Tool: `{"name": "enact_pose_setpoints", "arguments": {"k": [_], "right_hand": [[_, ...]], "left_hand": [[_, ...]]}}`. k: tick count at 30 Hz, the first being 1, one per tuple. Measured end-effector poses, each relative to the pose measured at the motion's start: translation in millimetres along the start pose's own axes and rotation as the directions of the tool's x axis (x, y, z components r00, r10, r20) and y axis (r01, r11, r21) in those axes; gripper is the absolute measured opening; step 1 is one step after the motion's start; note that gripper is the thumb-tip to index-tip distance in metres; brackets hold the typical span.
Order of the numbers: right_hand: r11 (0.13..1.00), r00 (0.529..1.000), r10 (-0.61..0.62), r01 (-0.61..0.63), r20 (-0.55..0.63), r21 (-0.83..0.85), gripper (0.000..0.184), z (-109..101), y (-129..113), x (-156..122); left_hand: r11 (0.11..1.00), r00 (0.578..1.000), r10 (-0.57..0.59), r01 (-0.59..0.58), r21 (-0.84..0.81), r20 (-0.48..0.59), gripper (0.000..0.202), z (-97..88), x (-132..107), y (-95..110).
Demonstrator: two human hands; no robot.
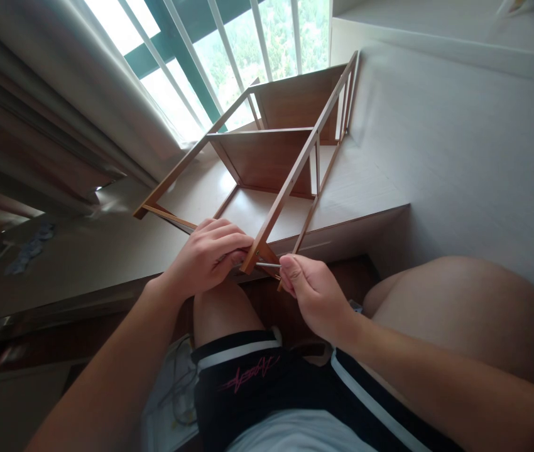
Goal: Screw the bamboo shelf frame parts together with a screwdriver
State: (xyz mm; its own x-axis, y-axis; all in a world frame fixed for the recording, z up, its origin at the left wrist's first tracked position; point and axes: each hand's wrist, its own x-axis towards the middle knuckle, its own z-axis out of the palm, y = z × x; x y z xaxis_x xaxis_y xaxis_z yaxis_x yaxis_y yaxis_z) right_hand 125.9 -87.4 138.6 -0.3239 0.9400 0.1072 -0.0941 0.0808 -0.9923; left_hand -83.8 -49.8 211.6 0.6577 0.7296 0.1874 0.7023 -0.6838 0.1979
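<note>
A wooden shelf rack lies on its side on a pale platform, its near end sticking out over the edge toward me. My left hand is closed around the rack's near corner joint. Just to the right of that joint, my right hand pinches a thin metal tool, like a hex key, whose tip meets the joint. Both hands hover above my knees.
A window with white bars and a curtain fill the upper left. A white wall rises at the right. Dark wood floor shows below the platform edge. My legs in black shorts fill the bottom.
</note>
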Motion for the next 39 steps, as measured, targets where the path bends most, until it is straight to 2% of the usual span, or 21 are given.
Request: {"name": "enact_pose_setpoints", "arguments": {"k": [2,5,10,16,26,33,39], "right_hand": [[0.977,0.995,-0.097,0.094,-0.003,-0.193,0.042,-10.8,1.0,5.7],[0.883,0.969,-0.246,0.238,0.033,-0.405,0.039,-18.6,0.8,12.3],[0.685,0.892,-0.430,0.423,0.140,-0.593,0.033,-20.0,1.8,16.6],[0.579,0.840,-0.517,0.484,0.163,-0.657,0.030,-23.6,1.7,19.5],[0.470,0.802,-0.565,0.505,0.193,-0.723,0.030,-24.2,4.1,20.7],[0.338,0.716,-0.655,0.563,0.241,-0.755,0.030,-28.3,5.7,27.4],[0.260,0.667,-0.691,0.588,0.277,-0.766,0.028,-31.3,8.3,32.0]], "left_hand": [[1.000,1.000,-0.003,0.003,-0.002,0.002,0.019,0.1,0.0,-0.5],[1.000,1.000,0.000,0.000,-0.006,0.004,0.018,-0.1,0.0,-0.9],[1.000,1.000,0.009,-0.009,-0.015,0.002,0.018,-0.3,0.0,-0.5],[1.000,1.000,0.008,-0.007,-0.017,0.007,0.017,-0.1,0.4,-0.5],[1.000,1.000,0.010,-0.010,-0.015,0.007,0.017,-0.5,0.3,-0.6],[1.000,1.000,0.009,-0.009,-0.015,0.010,0.017,-1.0,0.2,0.1],[1.000,0.999,0.001,0.000,-0.018,0.034,0.017,-2.4,0.9,0.9]]}}
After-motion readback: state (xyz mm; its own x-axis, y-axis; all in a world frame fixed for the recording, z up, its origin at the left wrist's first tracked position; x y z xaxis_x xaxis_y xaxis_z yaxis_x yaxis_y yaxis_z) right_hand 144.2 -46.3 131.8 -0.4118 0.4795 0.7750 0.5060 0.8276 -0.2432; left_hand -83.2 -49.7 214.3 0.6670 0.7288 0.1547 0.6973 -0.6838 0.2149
